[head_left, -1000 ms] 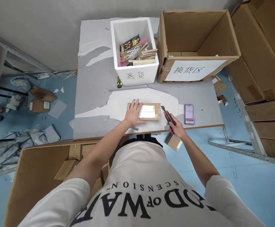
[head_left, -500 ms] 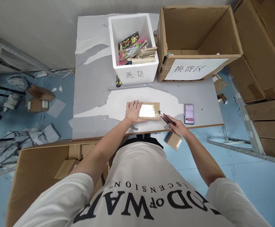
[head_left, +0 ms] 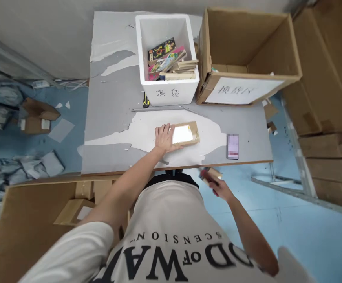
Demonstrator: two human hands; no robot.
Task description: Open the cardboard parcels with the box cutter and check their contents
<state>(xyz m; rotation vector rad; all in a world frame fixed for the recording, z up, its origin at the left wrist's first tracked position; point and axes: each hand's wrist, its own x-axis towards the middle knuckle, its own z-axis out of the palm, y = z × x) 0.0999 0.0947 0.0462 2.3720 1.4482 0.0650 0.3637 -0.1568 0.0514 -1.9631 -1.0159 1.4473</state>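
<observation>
My left hand holds the left end of a small cardboard box, thumb along the near side and fingers over the far side. The box lies flat on the table and bears a white label with a small yellow mark. Past the table's front edge, my right hand is closed around a red and black utility knife, smeared by motion. The knife is apart from the box, and its blade cannot be made out.
A white foam box with books and a large open carton stand at the back of the table. A phone lies at right, a yellow and black cutter near the foam box. Another large carton stands at lower left.
My right hand has drawn the utility knife away from the box's right end, back toward my body and below the table edge. The box has turned slightly under my left hand.
</observation>
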